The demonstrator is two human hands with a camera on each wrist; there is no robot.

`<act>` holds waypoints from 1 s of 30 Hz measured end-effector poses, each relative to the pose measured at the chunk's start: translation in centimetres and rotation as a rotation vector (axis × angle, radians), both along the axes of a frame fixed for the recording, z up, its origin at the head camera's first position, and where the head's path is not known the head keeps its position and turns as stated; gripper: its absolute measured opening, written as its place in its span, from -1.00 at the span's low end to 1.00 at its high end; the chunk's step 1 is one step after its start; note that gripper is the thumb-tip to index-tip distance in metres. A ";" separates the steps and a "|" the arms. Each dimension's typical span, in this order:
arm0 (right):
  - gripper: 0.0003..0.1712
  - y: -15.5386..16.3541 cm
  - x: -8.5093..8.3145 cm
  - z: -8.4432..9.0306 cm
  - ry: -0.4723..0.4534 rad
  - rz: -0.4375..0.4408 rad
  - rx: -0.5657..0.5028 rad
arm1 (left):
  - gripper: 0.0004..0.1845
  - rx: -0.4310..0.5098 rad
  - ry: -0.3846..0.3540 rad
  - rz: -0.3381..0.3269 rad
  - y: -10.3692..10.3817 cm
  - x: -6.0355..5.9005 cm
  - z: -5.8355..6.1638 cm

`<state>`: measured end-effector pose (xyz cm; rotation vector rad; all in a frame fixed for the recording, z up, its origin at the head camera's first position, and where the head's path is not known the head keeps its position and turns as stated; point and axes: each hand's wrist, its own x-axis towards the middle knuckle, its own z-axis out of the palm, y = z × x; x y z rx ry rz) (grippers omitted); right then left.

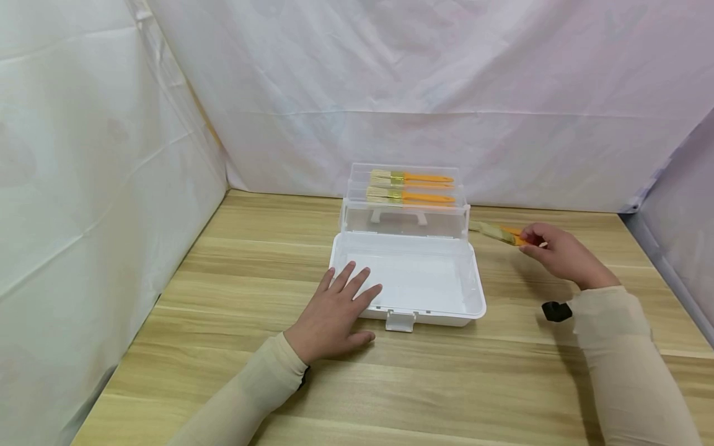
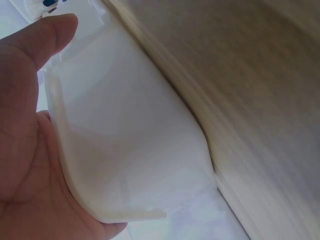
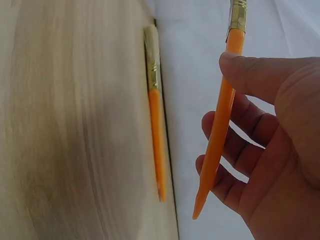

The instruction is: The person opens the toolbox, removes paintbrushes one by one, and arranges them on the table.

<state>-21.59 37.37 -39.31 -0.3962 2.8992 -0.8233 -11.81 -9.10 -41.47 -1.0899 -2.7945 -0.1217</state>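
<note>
A white plastic storage box (image 1: 481, 291) stands unfolded on the table, its lower compartment bare. My left hand (image 1: 333, 316) rests over its front left rim with fingers spread and straight; in the left wrist view the thumb lies along the box's outer wall (image 2: 125, 125). To the right of the box, my right hand (image 1: 558, 254) pinches a flat paintbrush (image 3: 220, 110) by its orange handle, bristles pointing left toward the box. A second orange-handled paintbrush (image 3: 156, 135) lies on the table behind the held one.
Clear raised trays (image 1: 357, 186) at the box's back hold several paintbrushes (image 1: 426, 198). A carry handle (image 1: 398, 214) shows below them, and a front latch (image 1: 400, 321) hangs down. White cloth (image 1: 424, 74) walls the wooden table (image 1: 446, 384) behind and at both sides.
</note>
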 end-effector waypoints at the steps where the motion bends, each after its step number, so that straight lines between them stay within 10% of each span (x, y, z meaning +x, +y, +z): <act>1: -0.75 0.1 -0.1 -0.1 -0.007 -0.001 -0.001 | -0.14 0.000 0.000 0.000 0.0 0.0 0.0; 30: -0.77 2.1 -3.3 -3.5 -0.049 -0.023 0.043 | -0.15 0.014 0.023 -0.014 0.0 0.0 0.1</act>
